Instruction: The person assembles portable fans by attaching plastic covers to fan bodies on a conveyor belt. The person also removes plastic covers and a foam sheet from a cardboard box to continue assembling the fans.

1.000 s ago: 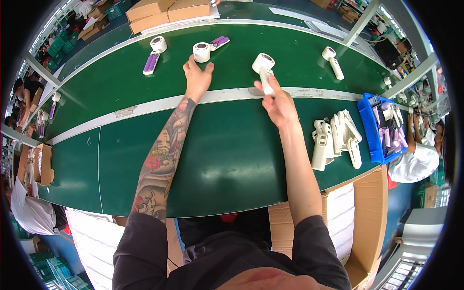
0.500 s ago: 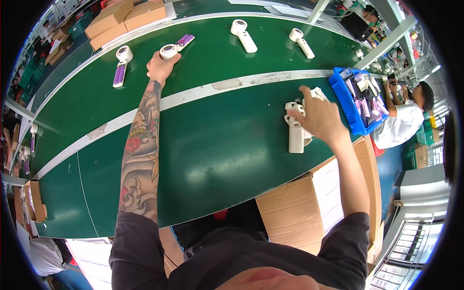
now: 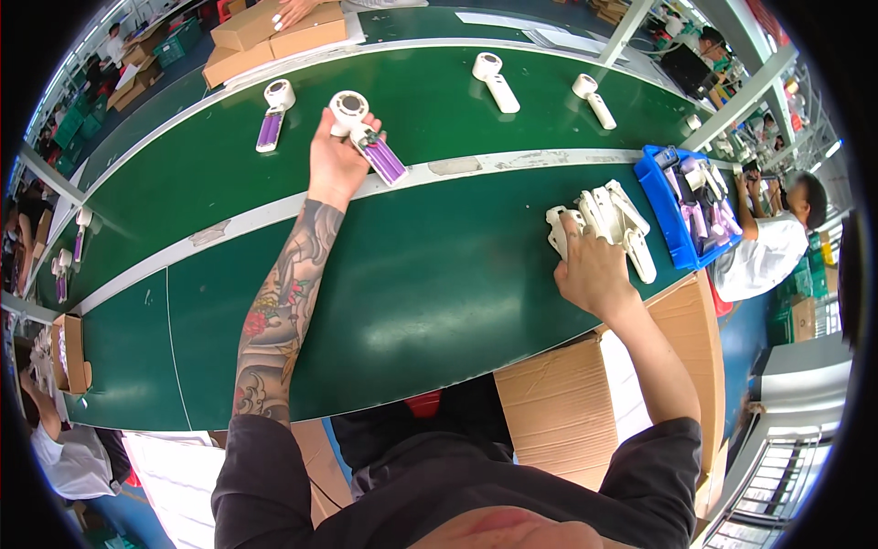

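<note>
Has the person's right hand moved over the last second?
Yes: judged against the white strip, the right hand has gone rightward and nearer the body, now at the pale casings left of the blue bin.

No lettering seems legible here.

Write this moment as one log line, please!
left hand: holds white device, purple cylinders showing | right hand: at white shells | blue bin: right of shells
</note>
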A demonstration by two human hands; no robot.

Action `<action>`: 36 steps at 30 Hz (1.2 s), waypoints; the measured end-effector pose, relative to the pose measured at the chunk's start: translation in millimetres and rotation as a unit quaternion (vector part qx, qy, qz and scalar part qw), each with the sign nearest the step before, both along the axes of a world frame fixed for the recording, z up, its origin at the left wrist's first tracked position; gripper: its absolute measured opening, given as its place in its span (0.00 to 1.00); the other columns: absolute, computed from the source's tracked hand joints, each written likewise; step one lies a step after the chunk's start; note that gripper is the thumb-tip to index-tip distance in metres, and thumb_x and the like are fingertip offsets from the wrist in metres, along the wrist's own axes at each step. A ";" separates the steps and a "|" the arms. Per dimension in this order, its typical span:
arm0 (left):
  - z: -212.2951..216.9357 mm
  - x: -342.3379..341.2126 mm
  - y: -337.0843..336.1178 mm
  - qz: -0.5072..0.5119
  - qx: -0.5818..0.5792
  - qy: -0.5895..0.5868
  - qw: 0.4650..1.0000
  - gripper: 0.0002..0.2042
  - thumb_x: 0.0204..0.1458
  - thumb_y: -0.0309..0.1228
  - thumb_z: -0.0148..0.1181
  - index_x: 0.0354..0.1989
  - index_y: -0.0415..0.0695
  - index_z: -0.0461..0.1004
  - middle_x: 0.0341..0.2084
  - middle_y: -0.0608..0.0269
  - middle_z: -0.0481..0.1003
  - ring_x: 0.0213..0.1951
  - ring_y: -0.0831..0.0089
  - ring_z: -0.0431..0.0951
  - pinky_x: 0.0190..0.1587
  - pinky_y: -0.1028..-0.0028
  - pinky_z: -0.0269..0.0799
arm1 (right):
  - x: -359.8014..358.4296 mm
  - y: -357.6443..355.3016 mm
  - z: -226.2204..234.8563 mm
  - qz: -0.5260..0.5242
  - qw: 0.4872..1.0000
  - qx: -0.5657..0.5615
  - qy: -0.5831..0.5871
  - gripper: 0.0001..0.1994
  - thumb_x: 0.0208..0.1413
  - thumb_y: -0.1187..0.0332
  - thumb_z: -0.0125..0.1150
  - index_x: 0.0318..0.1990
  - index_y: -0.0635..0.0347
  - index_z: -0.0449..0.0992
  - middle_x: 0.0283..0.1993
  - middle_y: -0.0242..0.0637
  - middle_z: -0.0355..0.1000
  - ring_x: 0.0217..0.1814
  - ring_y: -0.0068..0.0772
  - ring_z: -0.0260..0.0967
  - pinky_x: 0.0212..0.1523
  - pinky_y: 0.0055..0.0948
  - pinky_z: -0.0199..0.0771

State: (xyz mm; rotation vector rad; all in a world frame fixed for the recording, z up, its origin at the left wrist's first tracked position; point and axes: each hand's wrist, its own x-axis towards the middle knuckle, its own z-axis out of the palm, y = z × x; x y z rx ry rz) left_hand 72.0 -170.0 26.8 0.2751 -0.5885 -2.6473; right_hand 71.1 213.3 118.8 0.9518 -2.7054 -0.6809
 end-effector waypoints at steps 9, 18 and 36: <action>-8.5 23.1 20.7 -0.084 -0.056 0.084 0.991 0.28 0.67 0.53 0.46 0.63 0.41 0.63 0.49 0.49 0.75 0.50 0.58 0.78 0.55 0.57 0.73 | -9.7 -119.9 -4.2 0.098 0.893 -0.342 -0.274 0.24 0.60 0.65 0.51 0.66 0.49 0.67 0.49 0.49 0.71 0.46 0.56 0.73 0.53 0.45 0.72; -11.6 30.8 22.5 -0.106 -0.080 0.077 0.988 0.27 0.66 0.49 0.49 0.65 0.41 0.61 0.54 0.49 0.74 0.55 0.59 0.75 0.58 0.61 0.71 | 2.8 -189.9 -66.7 0.126 0.850 -0.471 -0.196 0.23 0.57 0.69 0.59 0.62 0.47 0.70 0.52 0.39 0.72 0.45 0.45 0.75 0.45 0.40 0.76; -4.8 42.7 33.6 -0.067 -0.581 0.010 0.811 0.28 0.58 0.22 0.58 0.66 0.38 0.56 0.55 0.50 0.74 0.55 0.64 0.75 0.60 0.65 0.70 | -14.9 -196.2 -98.8 0.086 0.641 -0.659 -0.383 0.21 0.57 0.74 0.61 0.55 0.65 0.62 0.48 0.50 0.75 0.45 0.45 0.77 0.42 0.39 0.77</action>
